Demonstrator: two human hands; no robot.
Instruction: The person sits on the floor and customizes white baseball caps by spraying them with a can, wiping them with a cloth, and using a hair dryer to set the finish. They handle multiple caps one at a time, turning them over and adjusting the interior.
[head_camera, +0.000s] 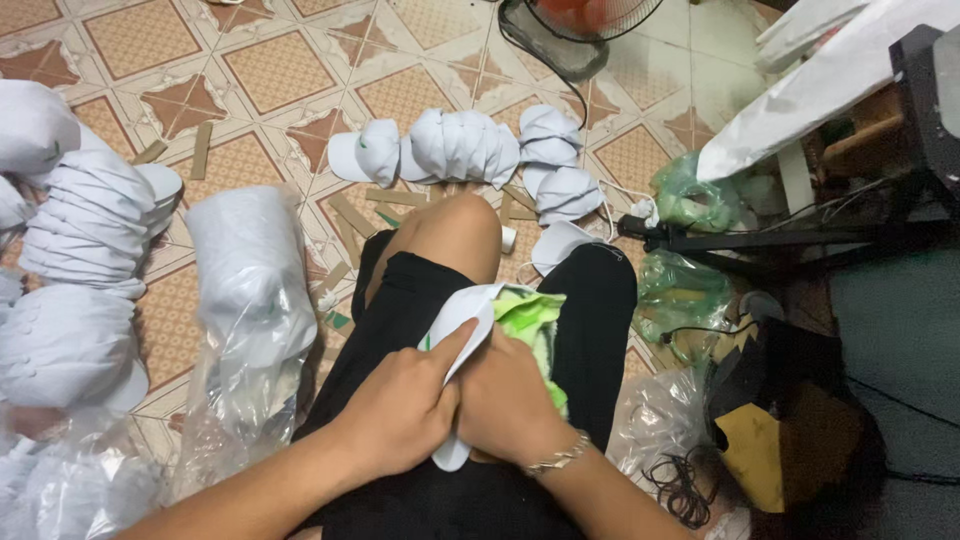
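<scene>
Head view has both my hands, left hand (400, 410) and right hand (510, 400), in a closed grip on the white cap (455, 320) with its green lining (530, 315) over my lap, and it could crease if I squeeze harder.

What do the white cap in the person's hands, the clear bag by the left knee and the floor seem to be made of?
White cap: likely matte woven cloth; it bends softly under both hands.
Clear bag: thin glossy plastic film, see-through and wrinkled.
Floor: hard patterned tiles, probably ceramic, with visible joints.
</scene>
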